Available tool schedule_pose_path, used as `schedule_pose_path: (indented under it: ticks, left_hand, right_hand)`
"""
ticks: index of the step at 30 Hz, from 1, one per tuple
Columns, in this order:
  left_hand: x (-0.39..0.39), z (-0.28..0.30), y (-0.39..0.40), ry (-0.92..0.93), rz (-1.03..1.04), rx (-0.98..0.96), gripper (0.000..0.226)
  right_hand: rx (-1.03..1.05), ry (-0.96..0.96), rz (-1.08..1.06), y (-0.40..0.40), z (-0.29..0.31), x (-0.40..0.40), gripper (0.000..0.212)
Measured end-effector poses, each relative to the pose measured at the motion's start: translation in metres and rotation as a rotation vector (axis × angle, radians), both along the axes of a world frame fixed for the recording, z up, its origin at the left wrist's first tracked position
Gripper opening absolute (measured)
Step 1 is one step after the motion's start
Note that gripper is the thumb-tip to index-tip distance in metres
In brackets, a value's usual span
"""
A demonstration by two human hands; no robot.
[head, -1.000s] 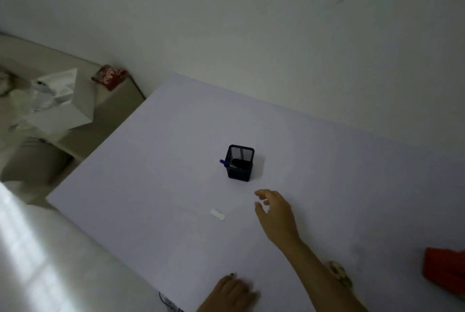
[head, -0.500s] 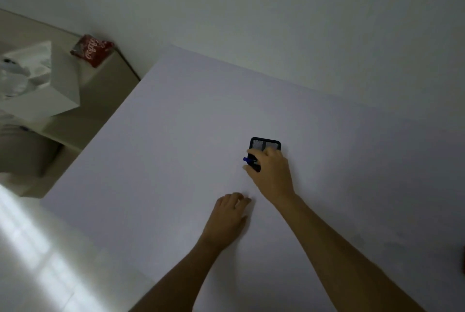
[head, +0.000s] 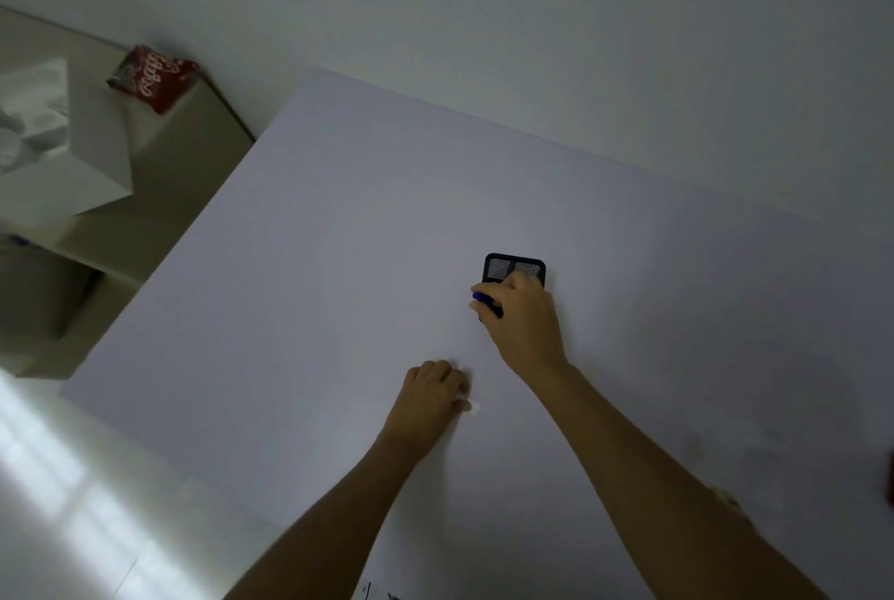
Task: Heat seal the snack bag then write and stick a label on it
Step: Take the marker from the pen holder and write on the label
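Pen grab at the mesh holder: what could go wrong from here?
1. The right hand grips the blue pen at the black mesh holder; lifting at an angle might tip the holder.
2. The left hand covers most of the small white label; it may slide or curl under the fingers.

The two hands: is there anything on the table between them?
Head view: only bare white table lies between the left hand, over the label, and the right hand gripping the pen.

From my remote seat: two bare forearms, no sleeves in view, reach up from the frame's lower edge. The left hand (head: 433,399) and right hand (head: 525,324) wear no gloves, rings or watch that I can make out.
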State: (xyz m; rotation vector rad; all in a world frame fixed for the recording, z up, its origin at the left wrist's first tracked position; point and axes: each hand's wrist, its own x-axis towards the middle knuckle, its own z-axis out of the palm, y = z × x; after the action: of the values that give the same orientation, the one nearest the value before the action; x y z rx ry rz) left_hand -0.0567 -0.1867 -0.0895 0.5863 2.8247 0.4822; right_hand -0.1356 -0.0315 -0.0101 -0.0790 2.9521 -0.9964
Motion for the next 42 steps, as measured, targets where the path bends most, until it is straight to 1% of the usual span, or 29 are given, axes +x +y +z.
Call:
schedule_pose_path:
  ticks: [5, 12, 17, 20, 25, 28, 31, 38, 42]
  left_hand:
    - [-0.001, 0.003, 0.004, -0.021, 0.036, 0.022, 0.013]
    - [-0.003, 0.004, 0.007, -0.046, 0.011, -0.004, 0.010]
    - [-0.004, 0.008, 0.009, -0.051, -0.026, 0.017, 0.013]
    - [-0.006, 0.009, 0.008, -0.054, -0.030, 0.026, 0.019]
    - [-0.010, 0.011, 0.006, -0.096, -0.093, -0.025, 0.030]
    - [-0.012, 0.013, 0.007, -0.112, -0.113, -0.097, 0.027]
    - [-0.013, 0.015, 0.009, -0.107, -0.143, -0.152, 0.030]
    - [-0.014, 0.017, 0.009, -0.158, -0.114, -0.100, 0.030]
    - [-0.020, 0.021, 0.011, -0.189, -0.106, -0.110, 0.030]
  right_hand:
    - [-0.025, 0.006, 0.010, 0.000, 0.001, 0.001, 0.024]
    - [-0.038, 0.039, 0.009, 0.006, 0.009, 0.003, 0.025]
    - [-0.032, 0.012, 0.002, 0.010, 0.010, 0.005, 0.026]
    - [-0.032, 0.009, -0.003, 0.010, 0.009, 0.005, 0.026]
    - [-0.029, 0.004, -0.005, 0.007, 0.008, 0.005, 0.027]
    - [-0.035, 0.007, -0.005, 0.006, 0.008, 0.004, 0.027]
    - [-0.038, 0.009, -0.008, 0.007, 0.008, 0.004, 0.026]
    - [-0.029, -0.011, 0.003, 0.005, 0.009, 0.003, 0.027]
    - [-0.009, -0.023, 0.005, 0.008, 0.011, 0.003, 0.028]
